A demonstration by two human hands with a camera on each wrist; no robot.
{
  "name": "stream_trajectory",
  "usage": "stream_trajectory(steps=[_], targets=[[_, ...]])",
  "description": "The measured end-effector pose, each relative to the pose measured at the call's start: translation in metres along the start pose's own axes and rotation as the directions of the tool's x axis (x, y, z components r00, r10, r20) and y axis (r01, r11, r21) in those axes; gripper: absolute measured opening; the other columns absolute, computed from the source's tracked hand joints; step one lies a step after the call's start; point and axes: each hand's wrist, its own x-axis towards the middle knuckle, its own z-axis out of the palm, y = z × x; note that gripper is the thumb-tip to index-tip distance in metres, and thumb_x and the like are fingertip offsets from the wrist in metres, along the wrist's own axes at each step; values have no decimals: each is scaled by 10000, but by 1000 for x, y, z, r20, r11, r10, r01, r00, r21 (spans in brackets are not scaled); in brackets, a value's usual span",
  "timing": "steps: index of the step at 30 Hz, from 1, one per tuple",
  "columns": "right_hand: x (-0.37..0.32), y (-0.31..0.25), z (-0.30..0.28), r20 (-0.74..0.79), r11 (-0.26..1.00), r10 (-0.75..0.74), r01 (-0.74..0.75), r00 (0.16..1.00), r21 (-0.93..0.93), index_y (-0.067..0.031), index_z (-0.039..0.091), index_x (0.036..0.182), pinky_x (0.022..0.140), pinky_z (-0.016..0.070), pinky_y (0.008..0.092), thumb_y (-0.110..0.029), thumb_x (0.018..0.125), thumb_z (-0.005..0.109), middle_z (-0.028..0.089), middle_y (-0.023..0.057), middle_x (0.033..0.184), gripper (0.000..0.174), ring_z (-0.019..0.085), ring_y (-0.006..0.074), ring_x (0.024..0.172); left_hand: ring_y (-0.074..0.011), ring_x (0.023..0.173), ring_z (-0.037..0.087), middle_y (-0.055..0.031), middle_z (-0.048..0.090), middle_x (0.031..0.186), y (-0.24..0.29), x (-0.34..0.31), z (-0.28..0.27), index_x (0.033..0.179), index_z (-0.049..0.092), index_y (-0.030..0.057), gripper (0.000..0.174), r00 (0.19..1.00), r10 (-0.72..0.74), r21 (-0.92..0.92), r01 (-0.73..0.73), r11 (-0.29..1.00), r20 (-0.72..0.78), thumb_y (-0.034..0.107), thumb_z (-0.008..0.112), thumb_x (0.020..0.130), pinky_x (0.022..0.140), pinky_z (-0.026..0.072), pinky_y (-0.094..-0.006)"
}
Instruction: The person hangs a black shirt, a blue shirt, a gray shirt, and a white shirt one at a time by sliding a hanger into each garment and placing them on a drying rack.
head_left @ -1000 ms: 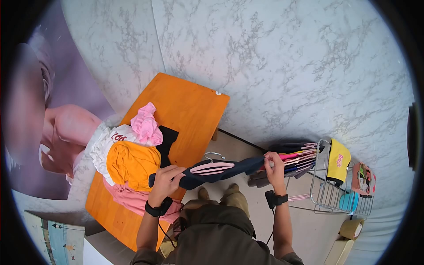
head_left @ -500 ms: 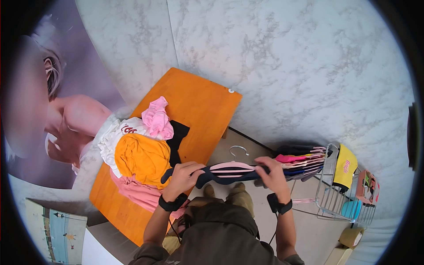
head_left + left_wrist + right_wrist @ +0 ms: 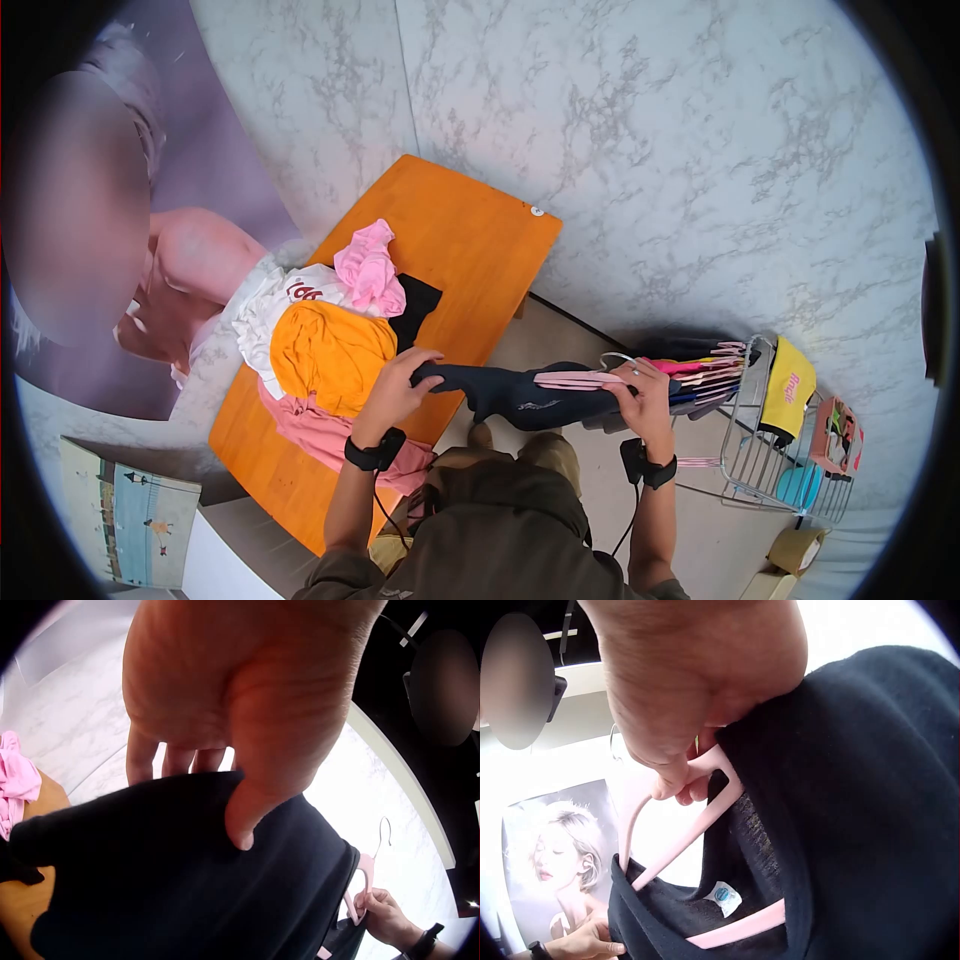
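Note:
A dark navy garment [image 3: 545, 400] stretches between the two hands in the head view, with a pink hanger [image 3: 580, 380] inside its neck opening. The left hand [image 3: 400, 390] pinches the garment's left part; in the left wrist view its thumb [image 3: 244, 825] lies on the near side of the cloth and the fingers are behind. At the neckline, the right hand [image 3: 645, 400] grips the pink hanger [image 3: 712, 761] near its top, as the right wrist view shows. A metal hook rises beside that hand. A white label [image 3: 726, 898] shows inside the collar.
An orange wooden table [image 3: 470, 215] at the left bears an orange garment [image 3: 330, 355] and white, pink and black ones. At the right, a wire rack [image 3: 745, 450] holds clothes on pink hangers, a yellow cloth [image 3: 788, 390] and a pink box [image 3: 830, 435]. A marbled wall stands behind.
The hanger and its hook have moved right relative to the left hand. The right hand has gone from the garment's edge to the hanger, and more dark cloth stretches out beside the left hand.

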Motion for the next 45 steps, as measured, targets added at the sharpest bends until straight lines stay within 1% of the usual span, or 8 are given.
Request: stream_trajectory(steps=[9, 20, 30, 33, 35, 37, 41, 45], targets=[[-7, 13, -10, -87, 1000, 9, -9, 996, -9, 18, 679, 826, 604, 443, 358, -94, 731, 755, 605, 136, 716, 166, 570, 314, 661, -289, 759, 620, -154, 607, 846, -18, -7, -3, 904, 605, -35, 194, 983, -45, -13, 44, 999, -177, -132, 658, 745, 702, 483, -312], [-9, 16, -13, 9, 985, 149, -149, 989, 90, 22, 699, 855, 590, 420, 338, -59, 765, 734, 623, 124, 709, 125, 550, 255, 624, -116, 676, 589, -53, 602, 725, -53, -10, -14, 853, 593, -36, 194, 931, -192, -116, 164, 980, -310, -188, 551, 741, 650, 477, -241], [-13, 29, -18, 41, 955, 228, -232, 973, 187, 35, 684, 860, 584, 393, 310, -56, 785, 727, 594, 96, 672, 126, 530, 198, 611, -264, 672, 625, -141, 616, 764, -49, -7, -32, 866, 614, -35, 189, 938, -57, 75, 88, 993, -342, -167, 563, 741, 631, 485, -300], [-7, 19, -14, 25, 963, 180, -181, 983, 200, 35, 678, 846, 570, 389, 309, -61, 797, 723, 587, 102, 667, 117, 519, 206, 592, -298, 824, 632, -152, 640, 913, -11, -3, -28, 967, 639, -7, 232, 970, -106, 83, 126, 989, -219, -114, 602, 765, 746, 498, -334], [-4, 14, -11, 74, 973, 178, -187, 981, 133, 33, 677, 841, 554, 390, 318, -71, 804, 724, 586, 111, 670, 120, 513, 218, 573, -334, 1011, 588, -156, 625, 1081, 23, 4, -21, 1103, 638, 33, 321, 957, 176, 182, -135, 974, -229, -29, 664, 789, 885, 466, -379], [-1, 10, 1, 124, 966, 183, -202, 975, 160, 30, 684, 855, 571, 430, 320, -91, 819, 726, 597, 120, 682, 133, 550, 230, 590, -353, 1140, 537, -156, 603, 1148, 55, 12, -7, 1151, 634, 55, 357, 982, 184, 137, -179, 974, -29, 57, 710, 802, 983, 418, -397], [0, 6, 9, 169, 959, 197, -226, 966, 171, 28, 683, 865, 596, 450, 311, -91, 830, 722, 620, 120, 726, 131, 581, 228, 623, -330, 906, 627, -152, 662, 958, 38, 27, 15, 1050, 664, 47, 278, 957, 151, 194, -202, 960, 248, 94, 718, 781, 791, 489, -380], [-10, 14, 7, 166, 923, 200, -243, 966, 300, 23, 686, 909, 683, 482, 300, -59, 815, 733, 659, 108, 809, 133, 618, 214, 714, -324, 728, 647, -143, 666, 800, 27, 26, 26, 888, 684, 20, 144, 962, 269, 108, -273, 956, 49, 80, 724, 763, 644, 497, -377]])
